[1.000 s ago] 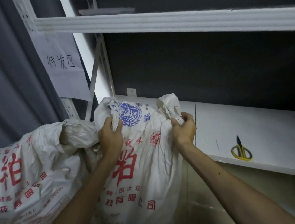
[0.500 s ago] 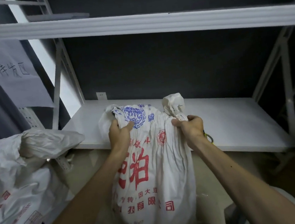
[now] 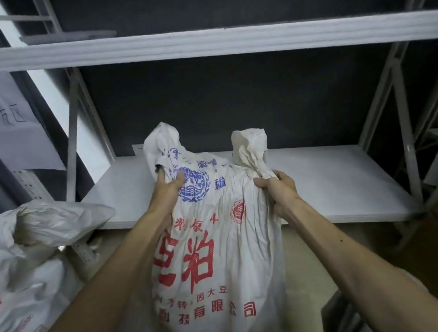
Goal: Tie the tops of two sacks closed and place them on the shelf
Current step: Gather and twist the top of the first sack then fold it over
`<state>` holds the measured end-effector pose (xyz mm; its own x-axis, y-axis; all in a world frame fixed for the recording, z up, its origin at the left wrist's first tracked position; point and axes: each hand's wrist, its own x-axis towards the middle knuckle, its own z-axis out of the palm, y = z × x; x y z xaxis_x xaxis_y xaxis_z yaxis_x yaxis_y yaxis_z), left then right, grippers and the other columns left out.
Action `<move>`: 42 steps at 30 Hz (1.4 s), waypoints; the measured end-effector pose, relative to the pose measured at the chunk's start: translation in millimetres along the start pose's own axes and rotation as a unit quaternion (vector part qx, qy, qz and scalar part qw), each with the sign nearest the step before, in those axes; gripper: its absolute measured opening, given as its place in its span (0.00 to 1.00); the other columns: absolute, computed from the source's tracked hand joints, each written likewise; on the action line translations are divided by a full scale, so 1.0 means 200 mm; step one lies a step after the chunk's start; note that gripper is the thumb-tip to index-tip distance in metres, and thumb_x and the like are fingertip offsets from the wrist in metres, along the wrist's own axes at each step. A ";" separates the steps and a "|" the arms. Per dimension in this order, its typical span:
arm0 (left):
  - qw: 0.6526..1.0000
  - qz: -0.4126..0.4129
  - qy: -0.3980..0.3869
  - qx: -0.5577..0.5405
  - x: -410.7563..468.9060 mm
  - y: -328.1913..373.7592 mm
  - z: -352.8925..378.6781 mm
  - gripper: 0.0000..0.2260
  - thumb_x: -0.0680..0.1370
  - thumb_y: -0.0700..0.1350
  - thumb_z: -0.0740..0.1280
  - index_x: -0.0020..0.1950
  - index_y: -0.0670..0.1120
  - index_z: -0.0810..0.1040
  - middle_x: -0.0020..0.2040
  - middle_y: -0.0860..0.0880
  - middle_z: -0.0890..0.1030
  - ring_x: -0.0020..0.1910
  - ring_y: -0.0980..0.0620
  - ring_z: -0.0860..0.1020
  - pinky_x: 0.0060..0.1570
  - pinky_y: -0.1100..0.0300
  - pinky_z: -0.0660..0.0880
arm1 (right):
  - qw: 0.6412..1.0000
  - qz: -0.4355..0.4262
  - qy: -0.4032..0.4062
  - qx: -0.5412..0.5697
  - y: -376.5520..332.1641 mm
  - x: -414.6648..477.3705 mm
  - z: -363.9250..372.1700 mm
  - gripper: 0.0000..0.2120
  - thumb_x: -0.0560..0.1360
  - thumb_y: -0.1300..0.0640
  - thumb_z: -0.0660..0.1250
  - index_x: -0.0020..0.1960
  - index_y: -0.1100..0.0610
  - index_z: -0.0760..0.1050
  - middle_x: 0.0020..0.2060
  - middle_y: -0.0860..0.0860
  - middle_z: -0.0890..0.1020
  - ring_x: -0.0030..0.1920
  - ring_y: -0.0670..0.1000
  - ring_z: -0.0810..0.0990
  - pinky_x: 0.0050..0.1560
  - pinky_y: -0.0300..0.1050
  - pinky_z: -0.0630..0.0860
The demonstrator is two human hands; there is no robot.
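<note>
A white woven sack point(image 3: 218, 261) with red and blue print hangs in front of the white lower shelf point(image 3: 336, 179). My left hand point(image 3: 167, 189) grips its upper left corner. My right hand point(image 3: 278, 192) grips its upper right corner, just below a bunched knot of fabric point(image 3: 249, 146). The sack's top stands level with the shelf board. A second white sack point(image 3: 26, 258) with its top gathered sits at the left, beside the shelf post.
A white upper shelf beam point(image 3: 225, 41) runs across above. Grey uprights point(image 3: 405, 131) and braces frame the bay on both sides. A paper sign point(image 3: 2, 119) with handwriting hangs at the left. A dark wall backs the shelf.
The view has swung right and the sack has risen to the shelf's front edge. The scissors seen earlier on the shelf are hidden behind the sack and my right hand.
</note>
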<state>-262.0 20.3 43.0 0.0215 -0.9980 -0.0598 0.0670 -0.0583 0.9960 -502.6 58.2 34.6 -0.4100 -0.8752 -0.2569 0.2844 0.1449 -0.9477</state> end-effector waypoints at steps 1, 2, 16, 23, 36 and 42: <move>1.000 0.017 -0.004 0.023 0.00 0.00 -0.01 0.24 0.81 0.49 0.66 0.76 0.56 0.63 0.64 0.51 0.79 0.59 0.47 0.80 0.62 0.45 0.76 | 1.000 -0.021 -0.001 -0.007 0.01 0.01 0.01 0.21 0.71 0.69 0.69 0.62 0.57 0.74 0.53 0.54 0.82 0.51 0.54 0.81 0.45 0.43 0.77; 0.998 0.030 -0.007 0.054 -0.01 0.00 -0.01 0.25 0.81 0.49 0.66 0.76 0.56 0.62 0.65 0.51 0.78 0.60 0.48 0.79 0.63 0.45 0.76 | 0.998 -0.051 0.001 -0.031 0.02 0.01 0.03 0.22 0.71 0.69 0.69 0.62 0.56 0.75 0.53 0.53 0.82 0.52 0.54 0.81 0.48 0.43 0.77; 0.964 0.108 0.022 0.240 0.21 -0.14 -0.04 0.36 0.77 0.38 0.71 0.80 0.52 0.55 0.72 0.48 0.72 0.69 0.46 0.72 0.70 0.52 0.67 | 0.918 -0.305 0.084 -0.238 0.20 0.28 0.18 0.22 0.76 0.67 0.61 0.66 0.51 0.73 0.51 0.46 0.80 0.49 0.49 0.78 0.52 0.40 0.72; 0.944 0.076 0.064 0.315 0.32 -0.13 0.01 0.34 0.74 0.40 0.74 0.76 0.46 0.62 0.69 0.43 0.74 0.66 0.42 0.74 0.67 0.48 0.71 | 0.925 -0.303 0.076 -0.217 0.19 0.35 0.16 0.19 0.78 0.66 0.60 0.66 0.52 0.74 0.50 0.45 0.79 0.51 0.47 0.76 0.52 0.39 0.70; 0.804 0.284 0.231 0.469 0.23 -0.03 0.16 0.18 0.75 0.48 0.72 0.57 0.38 0.74 0.66 0.38 0.67 0.65 0.41 0.69 0.64 0.49 0.67 | 0.924 -0.306 0.032 -0.229 0.19 0.35 0.11 0.19 0.77 0.67 0.60 0.63 0.52 0.76 0.52 0.46 0.82 0.52 0.46 0.78 0.52 0.36 0.72; 0.927 0.120 0.149 0.324 0.29 -0.06 0.13 0.17 0.79 0.45 0.69 0.61 0.45 0.65 0.60 0.43 0.74 0.53 0.44 0.79 0.49 0.56 0.77 | 0.970 -0.193 -0.031 -0.145 0.16 0.36 0.11 0.15 0.73 0.51 0.67 0.58 0.52 0.78 0.51 0.47 0.83 0.53 0.49 0.81 0.56 0.49 0.77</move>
<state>-286.6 -38.6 30.1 0.2396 -0.9385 0.2488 -0.5856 0.0647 0.8080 -504.1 -9.2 -10.0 -0.3826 -0.9146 0.1311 -0.1392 -0.0833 -0.9868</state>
